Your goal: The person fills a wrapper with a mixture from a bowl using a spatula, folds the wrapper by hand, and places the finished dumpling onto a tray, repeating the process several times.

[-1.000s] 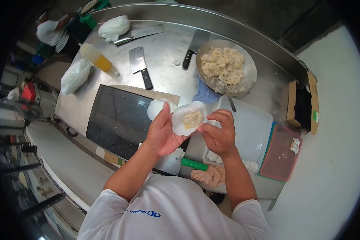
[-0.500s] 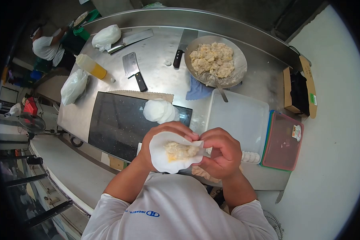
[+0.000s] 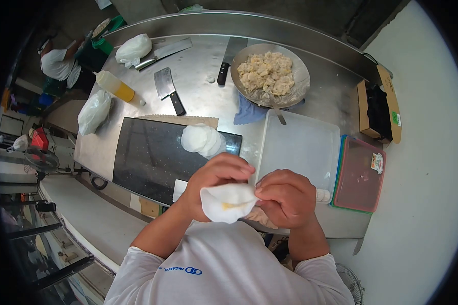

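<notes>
A round white wrapper (image 3: 228,204) is held in front of my chest, partly folded over, with a streak of yellowish filling showing in its fold. My left hand (image 3: 208,178) cups it from the left and behind. At its right edge my right hand (image 3: 287,197) pinches the dough between thumb and fingers. Beyond my left hand, a stack of round white wrappers (image 3: 201,138) lies on the black board (image 3: 147,157). The wide metal bowl (image 3: 306,81) at the back holds chunky pale filling (image 3: 266,73) and a metal utensil (image 3: 279,115).
Cleavers (image 3: 169,90), a squeeze bottle (image 3: 115,86) and plastic bags (image 3: 94,112) are on the steel table (image 3: 198,51). At right are a translucent tray (image 3: 300,147), a red lid (image 3: 361,178) and a cardboard box (image 3: 364,109). Another person (image 3: 61,64) stands far left.
The wrapper has folded over more, hiding most of the filling that was exposed. My right hand has shifted slightly right, still pinching the edge; my left-hand fingers are more raised.
</notes>
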The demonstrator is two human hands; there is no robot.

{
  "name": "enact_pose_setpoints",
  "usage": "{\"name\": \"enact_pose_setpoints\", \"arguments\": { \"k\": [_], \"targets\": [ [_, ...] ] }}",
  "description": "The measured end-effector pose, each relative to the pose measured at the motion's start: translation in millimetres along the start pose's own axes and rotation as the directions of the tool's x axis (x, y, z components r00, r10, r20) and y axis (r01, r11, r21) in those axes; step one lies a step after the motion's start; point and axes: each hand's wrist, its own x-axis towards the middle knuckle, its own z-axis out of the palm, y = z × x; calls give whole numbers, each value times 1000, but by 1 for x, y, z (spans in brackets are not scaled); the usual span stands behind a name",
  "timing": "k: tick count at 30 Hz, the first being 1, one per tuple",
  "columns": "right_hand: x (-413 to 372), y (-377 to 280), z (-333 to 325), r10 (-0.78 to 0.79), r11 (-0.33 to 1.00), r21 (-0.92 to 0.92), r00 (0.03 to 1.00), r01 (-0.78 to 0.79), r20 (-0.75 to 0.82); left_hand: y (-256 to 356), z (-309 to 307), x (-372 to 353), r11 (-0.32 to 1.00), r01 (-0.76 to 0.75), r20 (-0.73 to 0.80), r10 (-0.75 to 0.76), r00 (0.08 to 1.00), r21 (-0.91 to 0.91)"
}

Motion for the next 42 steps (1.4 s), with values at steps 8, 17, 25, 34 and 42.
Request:
{"name": "enact_pose_setpoints", "arguments": {
  "k": [8, 17, 25, 34, 42],
  "targets": [
    [-1, 4, -1, -100, 991, -81, 995, 102, 29, 3, -20, 5, 980, -65, 301, 6, 953, 187],
    [0, 1, -3, -24, 992, -121, 990, 41, 142, -3, -15, -1, 990, -59, 158, 38, 987, 127],
    [0, 0, -6, 16, 987, -158, 984, 12, 178, -8, -5, -4, 986, -75, 28, 72, 997, 148],
    [4, -1, -6, 41, 992, -126, 988, -22, 150, -7, -9, 0, 971, -100, 166, 64, 984, 216],
    [8, -6, 0, 78, 994, -82, 997, -77, 9, -7, -14, 1, 963, -148, 196, 104, 975, 226]
  ]
}}
